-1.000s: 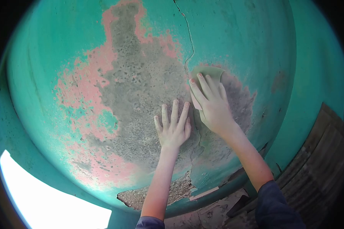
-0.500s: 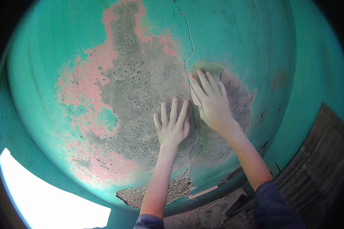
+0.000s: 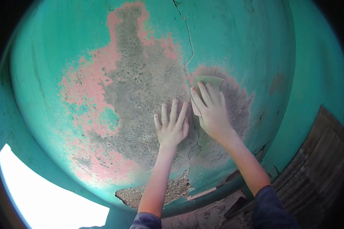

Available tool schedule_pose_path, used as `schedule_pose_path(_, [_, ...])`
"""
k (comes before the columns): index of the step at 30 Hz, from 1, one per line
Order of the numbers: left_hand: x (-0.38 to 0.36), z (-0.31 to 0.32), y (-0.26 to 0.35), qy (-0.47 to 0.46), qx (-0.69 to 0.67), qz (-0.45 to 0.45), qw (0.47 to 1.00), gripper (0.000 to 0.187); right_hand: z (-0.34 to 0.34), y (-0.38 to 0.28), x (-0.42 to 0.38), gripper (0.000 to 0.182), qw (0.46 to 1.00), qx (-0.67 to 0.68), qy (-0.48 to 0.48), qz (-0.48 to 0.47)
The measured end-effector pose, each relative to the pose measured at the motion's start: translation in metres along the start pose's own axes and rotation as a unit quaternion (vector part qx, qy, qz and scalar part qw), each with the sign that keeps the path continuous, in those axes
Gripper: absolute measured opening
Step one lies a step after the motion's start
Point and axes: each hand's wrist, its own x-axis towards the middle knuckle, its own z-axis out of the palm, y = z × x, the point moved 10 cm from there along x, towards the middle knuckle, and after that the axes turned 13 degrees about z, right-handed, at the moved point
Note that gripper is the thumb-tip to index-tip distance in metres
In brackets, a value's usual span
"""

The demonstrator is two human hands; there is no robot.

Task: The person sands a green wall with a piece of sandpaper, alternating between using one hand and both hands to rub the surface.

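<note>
My right hand (image 3: 215, 116) presses a folded sheet of sandpaper (image 3: 214, 80) against the green painted wall (image 3: 237, 38). Its greenish upper edge sticks out beyond my fingertips, and a pinkish part shows at the left side; the rest is under my palm. To the left, my left hand (image 3: 170, 129) lies flat on the bare grey patch (image 3: 141, 84), fingers spread and holding nothing. Pink undercoat (image 3: 91, 72) borders this patch. A thin crack (image 3: 190, 36) runs down the wall and passes between my hands.
Below my hands is a broken hollow (image 3: 172, 187) of rough material along the wall's lower edge. Corrugated sheets (image 3: 313, 164) lean at the lower right. Bright light fills an opening (image 3: 46, 194) at the lower left.
My right hand has slid down the wall with the sandpaper, uncovering grey surface above it. My left hand stays almost in place.
</note>
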Motion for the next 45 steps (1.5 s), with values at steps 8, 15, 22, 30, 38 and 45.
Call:
schedule_pose_path(8, [-0.001,-0.001,-0.001,-0.002,-0.004,0.005,1.000,0.061,-0.003,-0.002,-0.001,0.064,0.999,0.053,0.012,0.000])
schedule_pose_path(15, [-0.001,0.001,-0.001,-0.008,-0.028,0.004,1.000,0.062,-0.015,-0.003,0.010,0.061,0.999,0.045,0.027,0.002])
schedule_pose_path(22, [-0.001,0.000,-0.001,0.001,-0.020,0.002,1.000,0.062,-0.016,-0.016,0.011,0.060,0.998,-0.033,0.045,0.007])
schedule_pose_path(30, [-0.001,-0.002,-0.002,0.011,-0.034,0.001,0.999,0.060,-0.013,-0.021,0.013,0.056,0.998,-0.052,0.036,-0.012])
schedule_pose_path(38, [0.000,-0.004,-0.002,0.008,-0.036,0.002,0.999,0.060,-0.017,-0.024,0.021,0.057,0.997,-0.071,0.032,0.009])
schedule_pose_path(45, [-0.001,-0.005,-0.002,0.017,-0.039,-0.002,0.999,0.059,-0.014,-0.021,0.006,0.056,0.996,-0.078,0.032,0.007])
